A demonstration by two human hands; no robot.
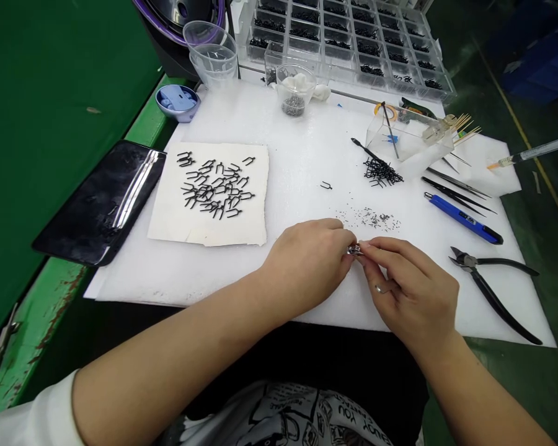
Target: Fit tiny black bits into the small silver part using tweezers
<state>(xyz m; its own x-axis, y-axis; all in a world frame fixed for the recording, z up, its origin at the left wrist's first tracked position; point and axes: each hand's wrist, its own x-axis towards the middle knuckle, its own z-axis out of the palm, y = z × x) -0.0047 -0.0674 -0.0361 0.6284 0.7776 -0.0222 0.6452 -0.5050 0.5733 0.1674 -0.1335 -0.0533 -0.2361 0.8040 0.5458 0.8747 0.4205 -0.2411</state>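
Observation:
My left hand is closed around a small shiny metal tool, which looks like a nail clipper; only its end shows between the fingers. Close against that end, my right hand pinches with thumb and forefinger; what lies in the pinch is too small to make out. A ring sits on one right finger. Just beyond the hands, tiny black bits are scattered on the white foam sheet. One black forked piece lies alone, and a heap of similar pieces is farther right.
Several forked pieces lie on a cream card at left, beside a black tray. To the right are cutting pliers, a blue knife, tweezers and a syringe. Behind stand cups and a compartment box.

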